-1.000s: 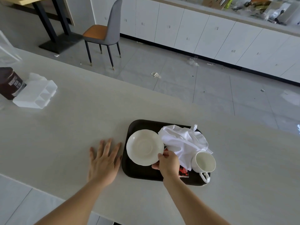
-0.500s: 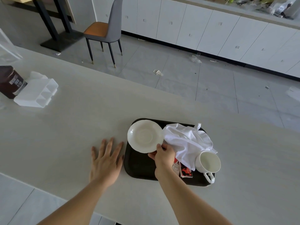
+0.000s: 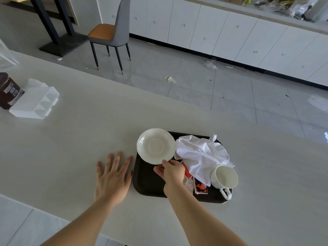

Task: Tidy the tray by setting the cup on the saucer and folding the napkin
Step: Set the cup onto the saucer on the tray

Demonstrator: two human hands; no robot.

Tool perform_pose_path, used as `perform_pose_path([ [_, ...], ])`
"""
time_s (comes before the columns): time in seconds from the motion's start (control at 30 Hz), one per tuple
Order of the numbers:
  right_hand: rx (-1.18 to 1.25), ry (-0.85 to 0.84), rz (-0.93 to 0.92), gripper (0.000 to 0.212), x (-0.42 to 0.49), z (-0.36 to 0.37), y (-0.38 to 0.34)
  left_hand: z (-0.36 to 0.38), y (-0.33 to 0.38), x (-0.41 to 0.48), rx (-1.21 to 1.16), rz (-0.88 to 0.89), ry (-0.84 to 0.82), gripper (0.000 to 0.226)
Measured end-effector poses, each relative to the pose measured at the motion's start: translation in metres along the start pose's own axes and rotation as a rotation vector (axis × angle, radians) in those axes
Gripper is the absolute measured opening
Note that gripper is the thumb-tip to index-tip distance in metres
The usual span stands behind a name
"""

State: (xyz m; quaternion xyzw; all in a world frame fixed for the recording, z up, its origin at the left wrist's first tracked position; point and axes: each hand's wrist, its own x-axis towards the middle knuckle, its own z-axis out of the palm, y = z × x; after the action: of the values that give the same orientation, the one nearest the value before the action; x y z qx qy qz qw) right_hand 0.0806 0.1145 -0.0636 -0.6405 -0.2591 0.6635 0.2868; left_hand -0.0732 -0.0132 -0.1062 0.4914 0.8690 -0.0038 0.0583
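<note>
Head camera, and we're looking down at a dark tray (image 3: 147,181) on the pale table (image 3: 71,139). The right hand (image 3: 171,172) has the white saucer (image 3: 155,146) by its near rim, thumb on top and fingers curled underneath, a firm pinch. The saucer sits over the tray's far left corner, with its rim reaching past the tray edge in our view. We cannot tell whether it rests on the tray or is raised off it.

The left hand (image 3: 111,178) lies flat on the table just left of the tray, fingers straight and spread, gripping nothing.

The white napkin (image 3: 200,157) lies crumpled across the far right part of the tray, one edge touching the saucer's right side. The white cup (image 3: 224,176) stands upright at the tray's near right corner with its handle pointing towards us, and the napkin's lower edge drapes against its rim. So cup and saucer are apart, with the napkin between them.

A few red-and-white sachets (image 3: 200,188) peek out from under the napkin, between the right wrist and the cup.

Far left on the table we see a brown cocoa tin (image 3: 8,91) touching a clear plastic organiser (image 3: 35,102). A grey chair (image 3: 113,31) stands on the tiled floor beyond.
</note>
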Motion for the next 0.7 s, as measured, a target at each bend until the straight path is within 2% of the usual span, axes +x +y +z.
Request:
perform_pose_path([
  [0.17,0.086,0.003,0.041,0.006,0.001,0.003,-0.002,-0.001,0.0,0.0,-0.004,0.0,-0.002,0.057],
  [0.5,0.081,-0.027,0.037,0.006,0.001,0.001,-0.004,-0.002,0.001,-0.001,0.001,0.005,0.005,0.056],
  [0.63,0.004,-0.05,0.036,0.009,-0.005,-0.005,-0.007,-0.002,0.0,0.0,0.003,0.004,0.008,0.056],
  [0.7,-0.107,-0.065,-0.029,0.011,-0.012,-0.015,-0.008,-0.002,0.0,-0.001,-0.009,0.004,0.01,0.056],
])
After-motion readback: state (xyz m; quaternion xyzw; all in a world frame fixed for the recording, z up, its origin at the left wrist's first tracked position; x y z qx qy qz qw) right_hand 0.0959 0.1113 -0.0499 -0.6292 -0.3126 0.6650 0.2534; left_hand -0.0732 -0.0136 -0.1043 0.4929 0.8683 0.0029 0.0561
